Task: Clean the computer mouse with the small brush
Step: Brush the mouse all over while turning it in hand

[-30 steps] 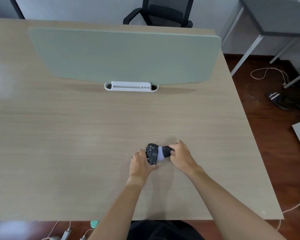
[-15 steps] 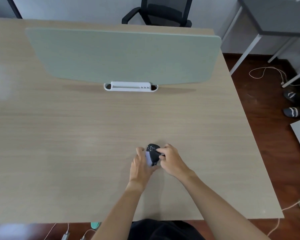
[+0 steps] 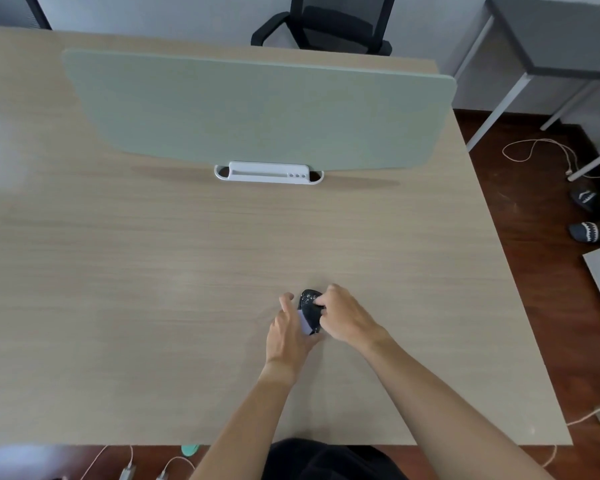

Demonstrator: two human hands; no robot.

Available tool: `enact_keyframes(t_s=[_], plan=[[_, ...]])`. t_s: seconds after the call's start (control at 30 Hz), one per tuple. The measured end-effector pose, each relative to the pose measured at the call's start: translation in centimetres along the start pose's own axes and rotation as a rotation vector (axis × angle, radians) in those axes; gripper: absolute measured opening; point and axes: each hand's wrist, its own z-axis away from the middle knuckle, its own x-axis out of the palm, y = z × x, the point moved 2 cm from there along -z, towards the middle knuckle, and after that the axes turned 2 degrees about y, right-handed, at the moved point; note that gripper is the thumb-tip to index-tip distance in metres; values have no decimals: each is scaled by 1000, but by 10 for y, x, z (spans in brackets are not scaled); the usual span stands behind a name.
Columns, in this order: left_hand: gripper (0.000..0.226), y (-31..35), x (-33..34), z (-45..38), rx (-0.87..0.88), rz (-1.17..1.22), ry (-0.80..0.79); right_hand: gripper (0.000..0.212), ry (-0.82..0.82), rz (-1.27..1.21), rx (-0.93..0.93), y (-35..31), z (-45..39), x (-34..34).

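A black computer mouse (image 3: 308, 297) lies on the wooden desk (image 3: 153, 289), near its front middle. My left hand (image 3: 286, 332) cups the mouse's left side and holds it in place. My right hand (image 3: 345, 315) reaches over the mouse from the right and is closed on the small brush (image 3: 305, 322). The brush's pale lilac bristles press against the mouse's near left flank, next to my left palm. Its dark handle is mostly hidden under my right fingers.
A pale green divider panel (image 3: 257, 109) stands across the desk in a white holder (image 3: 269, 173). Beyond it is a black office chair (image 3: 326, 26). The desk's right edge drops to a dark floor with cables (image 3: 541, 150) and slippers (image 3: 586, 216).
My right hand has swept the brush leftward across the mouse, from its right side to its near left flank. My left hand stayed on the mouse.
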Motion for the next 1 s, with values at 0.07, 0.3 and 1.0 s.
enact_keyframes(t_s=[0.07,0.3,1.0], plan=[[90,3,-3,0,2,-26,5,20,75,30,57,4,-2,-7],[73,8,-7,-6,-25,-86,-34,19,197,-16,253,18,-12,-33],[48,14,-12,-11,-63,-35,-99,25,47,-191,147,-4,-38,-21]])
